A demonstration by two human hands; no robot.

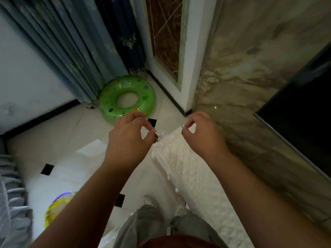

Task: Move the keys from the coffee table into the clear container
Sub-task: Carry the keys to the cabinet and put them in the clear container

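My left hand [128, 135] pinches a small metal piece, seemingly the keys [156, 136], just off the 9 o'clock edge of a white textured cloth-covered surface [193, 172]. My right hand [201, 134] has fingertips pinched over that cloth's far corner; on what, I cannot tell. Glossy white floor tiles [68, 140] lie open toward 9 o'clock, a green swim ring [107, 101] at 11, marble wall [250, 68] at 2.

Left hand [128, 135] pinches keys [156, 136]; right hand [200, 133] curled.
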